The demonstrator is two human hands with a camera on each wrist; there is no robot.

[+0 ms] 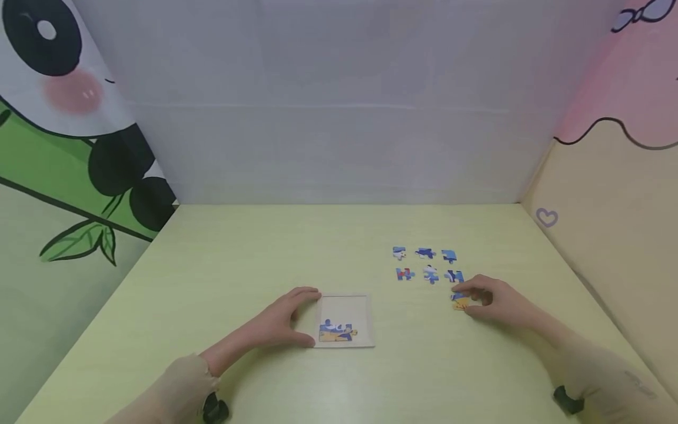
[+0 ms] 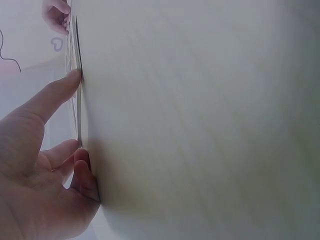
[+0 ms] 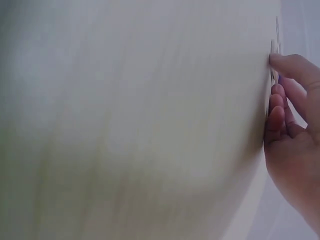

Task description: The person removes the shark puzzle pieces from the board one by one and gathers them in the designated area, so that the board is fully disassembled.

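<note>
My left hand (image 1: pixel 281 318) rests at the left side of a pale square puzzle tray (image 1: pixel 344 306), thumb and fingertips touching its left corners. In the left wrist view the thumb (image 2: pixel 55 95) lies against the tray's thin edge. Joined blue, white and yellow puzzle pieces (image 1: pixel 337 334) lie in the tray's lower left. Over to the right, my right hand (image 1: pixel 498 300) pinches a blue and yellow puzzle piece (image 1: pixel 459 301) between thumb and fingers, at table level. The right wrist view shows that piece only edge-on, partly hidden by the thumb (image 3: pixel 287 65).
Loose puzzle pieces stand in two rows just beyond my right hand, among them a blue one (image 1: pixel 448 255) and a red and blue one (image 1: pixel 405 274). A pale wooden table (image 1: pixel 238 247) carries everything. Printed panels flank it, with a grey back wall (image 1: pixel 339 153) behind.
</note>
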